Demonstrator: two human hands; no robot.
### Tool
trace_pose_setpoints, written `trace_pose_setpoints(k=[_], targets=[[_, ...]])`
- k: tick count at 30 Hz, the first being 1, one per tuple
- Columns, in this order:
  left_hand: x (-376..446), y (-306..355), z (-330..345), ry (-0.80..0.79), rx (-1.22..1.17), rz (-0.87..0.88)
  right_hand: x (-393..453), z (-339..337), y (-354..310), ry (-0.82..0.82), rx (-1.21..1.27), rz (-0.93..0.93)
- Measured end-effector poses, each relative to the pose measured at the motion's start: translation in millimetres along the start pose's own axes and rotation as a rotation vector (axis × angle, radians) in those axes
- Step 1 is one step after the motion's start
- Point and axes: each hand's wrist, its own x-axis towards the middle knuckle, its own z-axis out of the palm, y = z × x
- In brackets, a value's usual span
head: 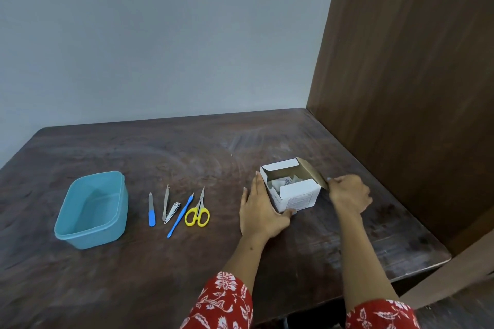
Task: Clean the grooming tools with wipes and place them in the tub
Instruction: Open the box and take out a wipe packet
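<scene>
A white cardboard wipe box (296, 196) stands open on the dark table, with white sachets visible inside. My left hand (260, 211) lies flat against the box's left side, thumb at its near corner. My right hand (348, 193) pinches the box's brown lid flap (312, 172) at the right and holds it back. To the left lie a blue-handled nail file (151, 211), tweezers (166, 201), a nail clipper (172, 211), a blue cuticle tool (180, 216) and yellow-handled scissors (198, 212). An empty light-blue tub (92, 208) sits farther left.
The dark wooden table (187, 152) runs back to a grey wall. A tall brown wooden panel (406, 88) stands along the table's right edge, close behind the box. Red floral sleeves cover both my forearms at the bottom of the view.
</scene>
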Motion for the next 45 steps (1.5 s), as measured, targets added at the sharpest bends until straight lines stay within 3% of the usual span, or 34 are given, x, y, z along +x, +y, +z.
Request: trace_pose_setpoints(k=[5,7,9,12,17,23,34,45], targets=[[1,0,0,-0.004,0.005,-0.012,-24,-19,-30,0.428,0.016,-0.335],[1,0,0,0.002,0.004,0.001,-36,-23,-46,0.325,0.146,-0.494],[-1,1,0,0.011,0.008,0.009,-44,-19,-58,0.011,0.219,-0.526],[-2,1,0,0.008,0.02,0.013,-47,-3,-63,-0.291,0.004,-0.451],[-2,3,-1,0.0,0.036,0.036,-54,11,-62,-0.272,-0.223,-0.363],[-2,3,-2,-0.008,0.024,0.022,-57,21,-67,-0.26,-0.319,-0.325],[-1,3,-1,-0.004,0.036,0.007,-53,2,-64,-0.235,-0.027,-0.372],[-2,3,1,0.003,0.054,0.005,-45,-11,-55,-0.363,0.11,-0.523]])
